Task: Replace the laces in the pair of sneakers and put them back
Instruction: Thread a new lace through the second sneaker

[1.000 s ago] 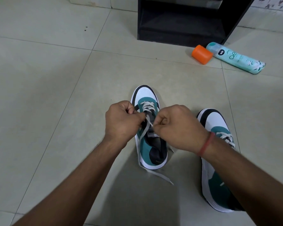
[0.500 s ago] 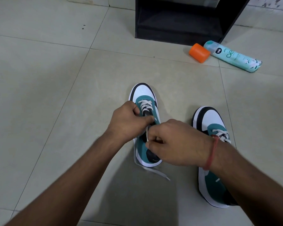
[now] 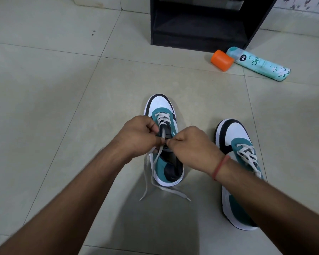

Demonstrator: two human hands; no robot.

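Observation:
Two white, teal and black sneakers stand on the tiled floor, toes pointing away from me. The left sneaker (image 3: 159, 105) has a grey-white lace (image 3: 161, 117) crossed through its front eyelets only. My left hand (image 3: 138, 135) and my right hand (image 3: 193, 146) meet over its tongue, each pinching the lace with curled fingers. Two loose lace ends (image 3: 145, 181) trail down past the heel onto the floor. The right sneaker (image 3: 236, 133) is laced further up and partly hidden under my right forearm.
A black open shelf unit (image 3: 201, 21) stands on the floor ahead. Beside its right corner lie an orange cap (image 3: 221, 60) and a teal spray can (image 3: 258, 63) on its side. Pale floor tiles (image 3: 53, 107) spread to the left.
My right hand has risen from the shoe's opening to meet the left hand over the tongue. More lace now hangs loose behind the heel, in two ends.

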